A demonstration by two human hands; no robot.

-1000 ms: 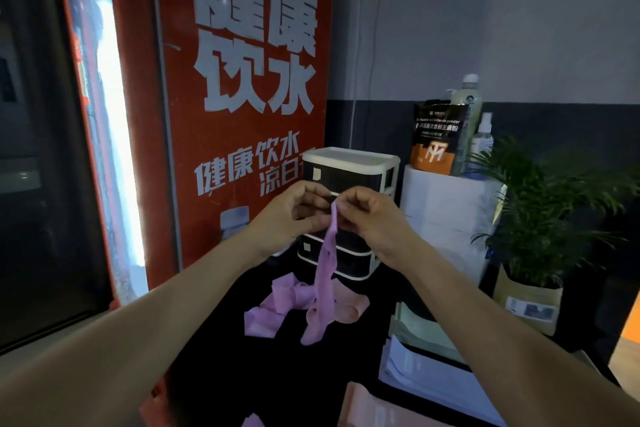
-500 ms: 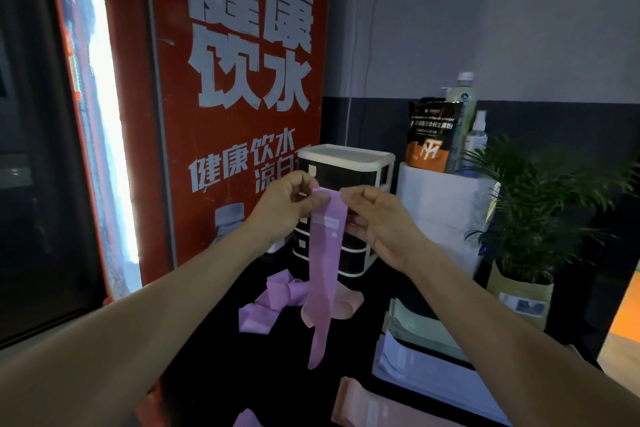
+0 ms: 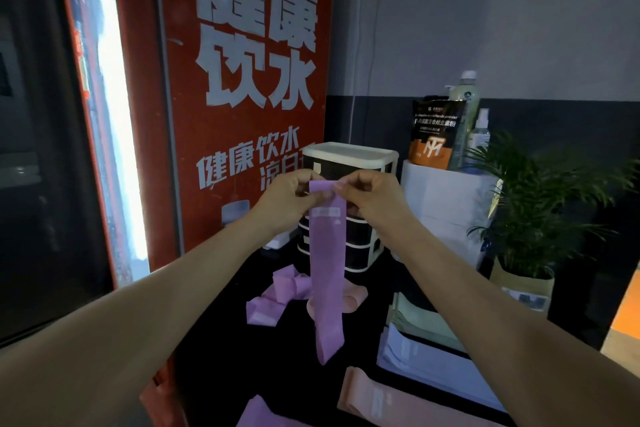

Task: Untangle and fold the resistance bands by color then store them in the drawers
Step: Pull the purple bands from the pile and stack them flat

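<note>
Purple band (image 3: 327, 253): top edge pinched between left hand (image 3: 287, 199) and right hand (image 3: 372, 199), both grips grasping it; long axis vertical, hanging straight below them.

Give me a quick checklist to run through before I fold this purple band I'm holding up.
1. Both top corners held: ok, left hand and right hand pinch the purple band.
2. Band hangs flat, untwisted: ok.
3. Lower end free of the tangled bands on the table: cannot tell.
4. Folded purple band near the front edge to stack with: ok.
5. Drawer unit open for storing: not ok, its drawers look closed.
</note>
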